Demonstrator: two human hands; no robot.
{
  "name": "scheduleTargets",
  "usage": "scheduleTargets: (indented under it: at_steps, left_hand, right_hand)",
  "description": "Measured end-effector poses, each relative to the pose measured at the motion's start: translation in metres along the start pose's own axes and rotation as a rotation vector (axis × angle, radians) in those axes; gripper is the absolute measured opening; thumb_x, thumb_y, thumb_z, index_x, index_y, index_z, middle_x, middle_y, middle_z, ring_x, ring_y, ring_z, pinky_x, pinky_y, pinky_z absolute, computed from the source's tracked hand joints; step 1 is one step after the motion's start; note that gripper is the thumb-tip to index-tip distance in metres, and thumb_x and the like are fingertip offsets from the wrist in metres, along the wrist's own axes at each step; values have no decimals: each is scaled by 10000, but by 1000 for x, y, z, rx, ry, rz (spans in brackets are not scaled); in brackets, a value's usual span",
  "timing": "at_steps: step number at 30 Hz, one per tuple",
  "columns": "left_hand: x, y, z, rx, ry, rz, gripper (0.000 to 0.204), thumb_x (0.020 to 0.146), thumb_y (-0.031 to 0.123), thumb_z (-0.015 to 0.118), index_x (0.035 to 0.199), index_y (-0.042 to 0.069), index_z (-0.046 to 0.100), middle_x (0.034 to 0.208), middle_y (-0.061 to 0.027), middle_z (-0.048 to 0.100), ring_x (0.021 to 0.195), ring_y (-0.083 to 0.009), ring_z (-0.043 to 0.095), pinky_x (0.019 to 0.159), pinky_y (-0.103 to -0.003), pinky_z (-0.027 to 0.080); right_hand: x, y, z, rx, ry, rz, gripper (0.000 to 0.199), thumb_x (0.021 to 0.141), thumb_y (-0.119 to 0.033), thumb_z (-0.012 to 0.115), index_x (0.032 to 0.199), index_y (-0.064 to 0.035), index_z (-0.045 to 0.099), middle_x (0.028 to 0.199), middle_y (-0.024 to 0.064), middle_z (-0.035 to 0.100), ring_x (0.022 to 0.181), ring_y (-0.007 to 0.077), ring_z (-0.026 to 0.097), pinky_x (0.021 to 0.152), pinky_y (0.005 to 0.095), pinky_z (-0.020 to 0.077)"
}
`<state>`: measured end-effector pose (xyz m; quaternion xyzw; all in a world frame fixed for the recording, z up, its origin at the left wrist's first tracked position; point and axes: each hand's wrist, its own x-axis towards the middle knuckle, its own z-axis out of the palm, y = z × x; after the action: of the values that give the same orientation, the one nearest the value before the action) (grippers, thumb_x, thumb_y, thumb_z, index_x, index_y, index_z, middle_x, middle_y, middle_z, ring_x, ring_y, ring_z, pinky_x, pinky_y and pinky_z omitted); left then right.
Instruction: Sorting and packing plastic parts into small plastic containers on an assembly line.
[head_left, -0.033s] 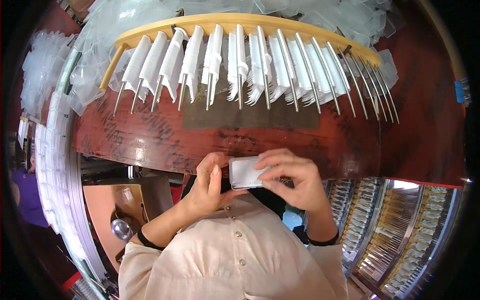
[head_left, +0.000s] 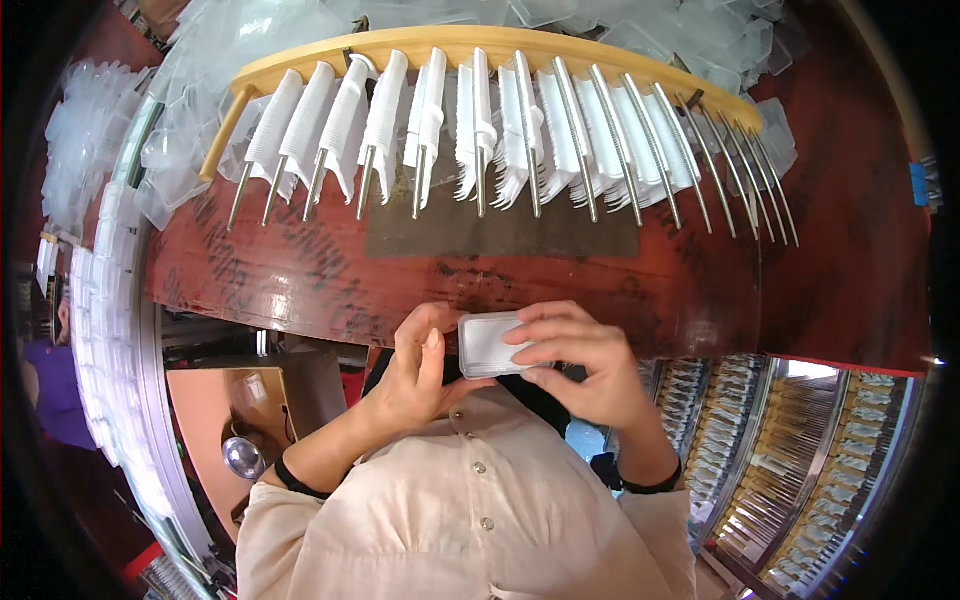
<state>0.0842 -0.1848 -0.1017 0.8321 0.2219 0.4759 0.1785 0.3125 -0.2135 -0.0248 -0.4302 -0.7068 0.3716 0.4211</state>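
A small clear plastic box [head_left: 487, 350] with rounded corners, whitish inside, is held at the table's near edge, in front of my chest. My left hand [head_left: 412, 365] grips its left end, with thumb and fingers around the side. My right hand [head_left: 585, 362] has its fingers laid across the right part of the box and its thumb at the lower edge, hiding that end. Beyond the hands stands a wooden rack [head_left: 500, 40] with metal rods [head_left: 480, 185]. Stacks of thin white pieces [head_left: 380, 110] hang on most rods; several rods at the right are bare.
Clear plastic boxes [head_left: 250, 40] lie heaped behind the rack, on the dark red table [head_left: 700, 290]. More clear pieces are stacked along the left [head_left: 105, 330]. A cardboard box [head_left: 210, 420] stands lower left; loaded racks [head_left: 780, 450] stand lower right.
My right hand's fingers have shifted slightly left and settled closer on the box. My left hand and the box hold nearly the same place.
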Motion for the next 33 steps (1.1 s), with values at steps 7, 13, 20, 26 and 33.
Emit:
scheduleTargets:
  at_steps: [7, 13, 20, 26, 33]
  left_hand:
    - [21, 19, -21, 314, -472, 162, 534, 750, 116, 684, 1260, -17, 595, 1306, -316, 522, 1096, -416, 601, 874, -435, 552]
    - [93, 39, -16, 161, -375, 179, 546, 727, 165, 707, 1238, -8, 620, 1039, -128, 655, 843, -286, 588, 765, -423, 480]
    - [102, 74, -47, -179, -452, 166, 354, 692, 138, 749, 1006, -21, 714, 813, -105, 695, 620, -253, 549, 631, -374, 386]
    - [49, 90, -45, -693, -651, 64, 348, 694, 129, 806, 1006, -4, 729, 795, -113, 696, 632, -227, 581, 620, -341, 432]
    - [29, 87, -63, -712, -668, 12, 374, 689, 127, 816, 1033, 5, 731, 798, -113, 682, 676, -238, 594, 645, -330, 435]
  right_hand:
    - [-51, 13, 31, -935, -19, -546, 283, 842, -127, 611, 1046, 64, 655, 1201, 205, 620, 1123, 361, 614, 805, 450, 555]
    - [-25, -35, -13, -731, 13, -213, 324, 832, -167, 682, 1048, 58, 593, 1082, 192, 631, 867, 310, 663, 683, 388, 556]
    - [-8, -238, -237, 279, 531, -596, 555, 915, -463, 564, 1111, 53, 503, 1037, 165, 631, 945, 267, 597, 744, 403, 475]
    - [35, -278, -314, 779, 1041, -852, 719, 925, -574, 469, 1184, 96, 445, 1046, 208, 535, 983, 278, 479, 827, 416, 414]
    - [63, -305, -320, 1156, 788, -814, 832, 921, -634, 405, 1207, 147, 419, 1051, 204, 468, 968, 279, 445, 863, 435, 407]
